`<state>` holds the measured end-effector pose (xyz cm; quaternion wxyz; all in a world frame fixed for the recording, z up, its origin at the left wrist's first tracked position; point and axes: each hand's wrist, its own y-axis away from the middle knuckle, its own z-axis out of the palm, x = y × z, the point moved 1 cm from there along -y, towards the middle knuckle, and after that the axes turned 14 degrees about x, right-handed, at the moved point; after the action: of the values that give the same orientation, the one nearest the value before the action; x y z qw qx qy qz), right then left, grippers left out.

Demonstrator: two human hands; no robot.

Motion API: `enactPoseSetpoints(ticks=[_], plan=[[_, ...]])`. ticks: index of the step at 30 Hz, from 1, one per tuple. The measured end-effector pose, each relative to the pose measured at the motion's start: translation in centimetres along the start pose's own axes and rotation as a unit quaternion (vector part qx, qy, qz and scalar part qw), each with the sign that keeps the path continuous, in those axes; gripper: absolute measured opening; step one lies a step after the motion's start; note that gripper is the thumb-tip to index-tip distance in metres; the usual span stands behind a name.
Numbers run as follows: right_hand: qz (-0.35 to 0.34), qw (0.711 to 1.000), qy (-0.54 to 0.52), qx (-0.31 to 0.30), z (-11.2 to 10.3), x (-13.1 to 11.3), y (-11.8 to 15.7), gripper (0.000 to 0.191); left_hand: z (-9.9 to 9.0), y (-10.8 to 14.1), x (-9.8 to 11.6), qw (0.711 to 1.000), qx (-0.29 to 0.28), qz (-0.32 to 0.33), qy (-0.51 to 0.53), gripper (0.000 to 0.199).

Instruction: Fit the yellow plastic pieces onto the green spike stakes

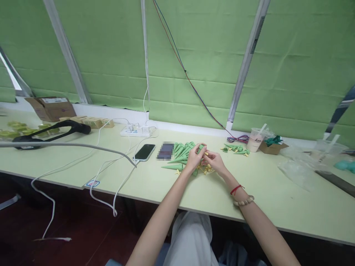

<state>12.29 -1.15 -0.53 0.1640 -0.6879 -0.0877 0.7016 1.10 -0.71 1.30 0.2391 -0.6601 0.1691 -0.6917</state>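
A box point(55, 109) sits by the table's point(299, 207) back edge, far left; then a phone point(146, 152), then piled spikes point(181, 159). Between front and back edges, the left hand point(194, 157) grips a green spike point(200, 148), the right point(216, 162) pinches a yellow peg point(206, 153). A cup point(254, 140) stands near the back edge.

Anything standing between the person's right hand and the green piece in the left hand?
Nothing visible does. The right hand is right beside the left hand, which holds the green piece. A small yellow piece shows at the fingertips; which hand grips it is unclear.
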Motion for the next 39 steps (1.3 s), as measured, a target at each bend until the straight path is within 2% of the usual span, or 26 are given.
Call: enactPoseSetpoints(ticks=[3,6,8,10,12,14,17,20,26,29,31,34,36,39], plan=[[-0.11,0.99,0.081,0.021,-0.3,0.2,-0.2,0.034,0.2,-0.2,-0.3,1.0,0.011,-0.014,0.008,0.033],[-0.254,0.943,0.206,0.062,-1.4,0.1,-0.5,0.026,0.4,-0.4,-0.4,1.0,0.022,-0.02,0.009,0.034],[-0.301,0.917,0.246,0.087,-2.0,0.0,-0.6,0.022,0.5,-0.6,-0.3,0.999,0.017,-0.026,0.01,0.035],[-0.269,0.932,0.223,0.093,-2.2,0.0,-0.6,0.021,0.4,-0.6,-0.2,0.999,0.006,-0.035,0.019,0.035],[-0.164,0.974,0.143,0.057,-1.9,0.0,-0.6,0.028,0.2,-0.6,-0.1,0.999,0.0,-0.043,0.028,0.035],[-0.038,0.999,0.033,0.009,-1.3,0.1,-0.4,0.037,-0.1,-0.6,-0.1,0.998,-0.002,-0.051,0.038,0.036],[0.085,0.992,-0.095,-0.004,-0.3,0.2,-0.3,0.037,-0.4,-0.6,0.1,0.996,-0.007,-0.066,0.057,0.038],[0.136,0.979,-0.152,-0.001,0.2,0.4,-0.2,0.029,-0.5,-0.6,0.4,0.993,-0.022,-0.085,0.083,0.041],[0.178,0.957,-0.229,-0.024,0.1,-0.1,0.2,0.015,-0.8,-0.8,0.8,0.987,-0.036,-0.106,0.115,0.042],[0.212,0.946,-0.244,-0.023,-0.2,-0.2,0.1,0.009,-1.0,-0.8,0.6,0.992,-0.03,-0.09,0.089,0.042],[0.214,0.952,-0.219,-0.01,-0.4,0.0,-0.1,0.01,-0.9,-0.8,0.3,0.995,-0.027,-0.069,0.069,0.039],[0.183,0.968,-0.174,-0.002,-0.7,0.6,-0.6,0.014,-0.5,-0.8,-0.3,0.998,-0.019,-0.035,0.045,0.032],[0.143,0.98,-0.136,0.026,-0.7,0.9,-0.8,0.019,-0.1,-0.7,-0.8,0.999,-0.003,-0.03,0.029,0.03],[0.022,0.994,-0.019,0.107,-0.4,1.1,-0.8,0.019,0.2,-0.8,-1.7,0.998,0.038,-0.055,0.011,0.031]])
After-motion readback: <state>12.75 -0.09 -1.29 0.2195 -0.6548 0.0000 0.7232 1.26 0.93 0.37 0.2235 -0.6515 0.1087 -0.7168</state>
